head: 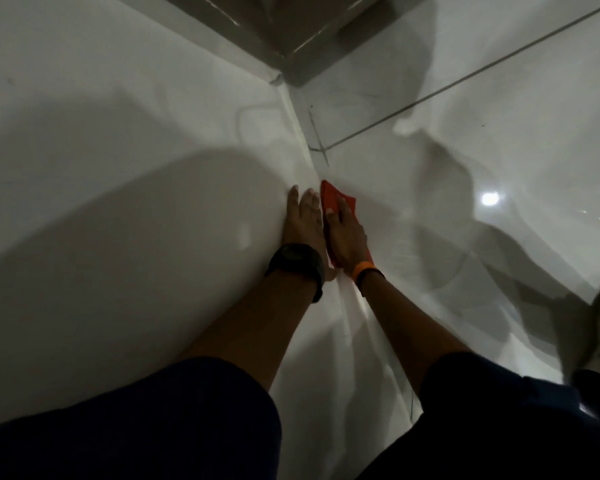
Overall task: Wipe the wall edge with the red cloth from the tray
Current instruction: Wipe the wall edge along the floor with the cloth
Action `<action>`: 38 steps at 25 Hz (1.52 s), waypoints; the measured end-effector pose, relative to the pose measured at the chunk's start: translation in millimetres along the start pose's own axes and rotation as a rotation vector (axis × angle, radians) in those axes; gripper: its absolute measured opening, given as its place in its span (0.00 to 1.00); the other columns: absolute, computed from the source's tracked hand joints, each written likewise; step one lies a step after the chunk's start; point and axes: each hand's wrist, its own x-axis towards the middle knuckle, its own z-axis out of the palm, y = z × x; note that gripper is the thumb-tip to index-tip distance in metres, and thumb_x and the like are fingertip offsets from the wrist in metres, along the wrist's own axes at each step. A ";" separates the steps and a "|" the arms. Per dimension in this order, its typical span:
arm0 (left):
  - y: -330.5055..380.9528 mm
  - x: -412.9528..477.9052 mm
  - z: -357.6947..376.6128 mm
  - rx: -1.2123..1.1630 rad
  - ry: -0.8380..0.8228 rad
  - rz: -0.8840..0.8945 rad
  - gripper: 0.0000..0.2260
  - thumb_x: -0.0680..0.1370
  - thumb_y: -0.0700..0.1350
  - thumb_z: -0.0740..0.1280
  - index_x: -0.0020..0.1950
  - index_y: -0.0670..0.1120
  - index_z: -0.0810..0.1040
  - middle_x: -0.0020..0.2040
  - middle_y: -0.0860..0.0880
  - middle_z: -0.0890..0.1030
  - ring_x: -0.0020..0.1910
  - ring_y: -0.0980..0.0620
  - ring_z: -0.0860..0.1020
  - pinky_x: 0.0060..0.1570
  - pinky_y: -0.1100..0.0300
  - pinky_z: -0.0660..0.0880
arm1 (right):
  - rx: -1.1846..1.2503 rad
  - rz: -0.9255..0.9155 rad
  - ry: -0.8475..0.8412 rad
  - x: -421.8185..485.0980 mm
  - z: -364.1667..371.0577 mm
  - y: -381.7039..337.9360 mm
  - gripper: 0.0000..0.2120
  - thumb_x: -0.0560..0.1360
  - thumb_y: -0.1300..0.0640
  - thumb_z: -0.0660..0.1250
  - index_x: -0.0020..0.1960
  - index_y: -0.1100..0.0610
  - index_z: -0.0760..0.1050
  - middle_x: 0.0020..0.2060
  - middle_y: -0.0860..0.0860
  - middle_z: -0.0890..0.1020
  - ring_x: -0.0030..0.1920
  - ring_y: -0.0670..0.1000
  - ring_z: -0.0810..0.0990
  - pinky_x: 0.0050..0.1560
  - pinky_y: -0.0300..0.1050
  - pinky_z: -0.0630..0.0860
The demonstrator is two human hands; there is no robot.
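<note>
We note the right hand [347,237] pressing flat on the red cloth [333,197], which lies along the wall edge [303,140] running far; left hand [303,220] open, braced on wall just left.

Your crumpled red cloth [338,202] lies pressed flat against the pale, glossy wall edge [312,168], its pointed corner aimed up the seam. That edge is a thin white strip running between the white wall and the shiny tiled floor.
</note>
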 end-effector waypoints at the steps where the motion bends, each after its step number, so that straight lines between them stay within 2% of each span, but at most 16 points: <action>1: 0.3 0.6 0.7 0.017 -0.006 0.012 0.53 0.75 0.77 0.50 0.82 0.38 0.41 0.82 0.36 0.41 0.82 0.38 0.40 0.78 0.34 0.37 | -0.003 -0.015 -0.013 13.3 -2.4 -3.7 0.27 0.87 0.43 0.52 0.84 0.46 0.54 0.82 0.55 0.64 0.79 0.61 0.66 0.80 0.60 0.60; 4: -1.4 2.6 4.8 -0.023 0.001 0.024 0.53 0.75 0.77 0.50 0.82 0.38 0.41 0.82 0.37 0.41 0.82 0.38 0.40 0.77 0.34 0.36 | -0.021 -0.009 -0.128 31.6 -9.3 3.2 0.28 0.87 0.40 0.50 0.84 0.42 0.47 0.83 0.56 0.61 0.78 0.63 0.67 0.80 0.63 0.62; 9: -2.4 -7.9 5.0 0.031 -0.006 0.058 0.52 0.75 0.77 0.49 0.82 0.38 0.41 0.82 0.37 0.40 0.82 0.38 0.39 0.77 0.33 0.37 | 0.025 0.134 -0.031 -50.8 -4.6 64.6 0.30 0.84 0.35 0.50 0.83 0.40 0.50 0.82 0.52 0.62 0.78 0.61 0.68 0.80 0.63 0.64; 11: 4.2 -9.8 7.7 0.027 -0.005 0.069 0.53 0.74 0.78 0.50 0.82 0.38 0.41 0.82 0.37 0.41 0.82 0.38 0.40 0.77 0.33 0.37 | 0.035 0.103 -0.045 -44.9 -2.8 60.2 0.31 0.82 0.33 0.49 0.83 0.40 0.50 0.83 0.50 0.60 0.80 0.59 0.65 0.81 0.65 0.61; 15: 23.8 -5.3 12.5 0.010 -0.029 0.099 0.53 0.74 0.78 0.51 0.82 0.38 0.41 0.83 0.37 0.42 0.83 0.39 0.40 0.77 0.34 0.36 | -0.028 -0.028 -0.128 4.7 -7.3 37.6 0.30 0.86 0.38 0.50 0.84 0.43 0.46 0.85 0.49 0.53 0.83 0.57 0.58 0.83 0.64 0.55; 18: 31.2 -9.2 11.5 0.006 -0.039 0.122 0.53 0.75 0.77 0.52 0.82 0.38 0.41 0.83 0.37 0.41 0.83 0.39 0.40 0.77 0.34 0.37 | -0.027 0.050 -0.093 -33.7 -13.1 70.0 0.29 0.87 0.39 0.49 0.84 0.43 0.45 0.85 0.50 0.53 0.82 0.59 0.61 0.82 0.65 0.58; 21: 26.3 -11.4 13.1 -0.029 -0.017 0.104 0.53 0.75 0.77 0.52 0.82 0.38 0.42 0.82 0.37 0.41 0.83 0.39 0.40 0.77 0.33 0.38 | 0.005 0.120 -0.054 -76.3 -5.0 89.2 0.27 0.87 0.40 0.49 0.84 0.42 0.48 0.84 0.49 0.56 0.82 0.56 0.61 0.82 0.64 0.59; 26: 41.1 -5.1 19.6 -0.005 -0.010 0.119 0.53 0.74 0.78 0.52 0.83 0.39 0.43 0.83 0.37 0.42 0.83 0.38 0.41 0.76 0.31 0.38 | -0.055 0.097 -0.099 -64.7 -13.0 89.2 0.28 0.87 0.42 0.49 0.85 0.46 0.46 0.85 0.51 0.54 0.83 0.56 0.58 0.82 0.59 0.56; 29: 44.7 -5.7 19.6 -0.031 -0.021 0.122 0.52 0.74 0.77 0.51 0.83 0.40 0.45 0.83 0.37 0.43 0.83 0.38 0.42 0.76 0.30 0.38 | -0.047 0.178 -0.015 -98.0 -16.4 96.6 0.26 0.88 0.44 0.50 0.84 0.46 0.51 0.83 0.52 0.61 0.80 0.57 0.65 0.82 0.58 0.62; 32: 40.7 -7.0 16.4 -0.051 -0.009 0.118 0.52 0.74 0.77 0.52 0.83 0.40 0.45 0.83 0.38 0.43 0.83 0.38 0.42 0.76 0.30 0.39 | -0.267 0.366 0.074 -114.6 -12.5 80.1 0.24 0.87 0.48 0.53 0.80 0.56 0.62 0.74 0.58 0.75 0.70 0.63 0.77 0.73 0.57 0.71; 34: 35.8 -4.7 14.8 -0.004 -0.016 0.117 0.51 0.75 0.77 0.51 0.83 0.40 0.44 0.83 0.38 0.43 0.83 0.38 0.41 0.76 0.30 0.39 | -0.285 0.294 0.134 -107.4 -5.8 55.9 0.20 0.87 0.50 0.54 0.75 0.57 0.68 0.69 0.58 0.79 0.65 0.62 0.80 0.66 0.53 0.74; 35: 31.2 -1.4 14.4 0.013 -0.023 0.116 0.50 0.76 0.76 0.50 0.83 0.40 0.44 0.83 0.38 0.43 0.83 0.38 0.41 0.75 0.30 0.39 | -0.236 0.199 0.147 -99.1 -3.2 41.1 0.20 0.87 0.50 0.54 0.76 0.57 0.67 0.70 0.57 0.78 0.67 0.60 0.79 0.66 0.52 0.73; 36: 25.4 2.4 13.1 0.020 -0.028 0.113 0.49 0.77 0.75 0.50 0.83 0.41 0.43 0.83 0.39 0.43 0.83 0.39 0.41 0.75 0.30 0.38 | -0.175 0.108 0.128 -86.9 -2.9 26.0 0.22 0.88 0.50 0.53 0.79 0.55 0.64 0.75 0.56 0.74 0.72 0.59 0.75 0.71 0.53 0.71; 38: 8.3 11.3 9.5 0.012 -0.031 0.093 0.48 0.77 0.74 0.52 0.83 0.41 0.43 0.83 0.40 0.43 0.83 0.40 0.42 0.76 0.31 0.37 | -0.080 -0.003 0.038 -46.1 -11.1 -4.9 0.25 0.89 0.48 0.51 0.83 0.54 0.57 0.82 0.54 0.62 0.81 0.57 0.63 0.81 0.57 0.61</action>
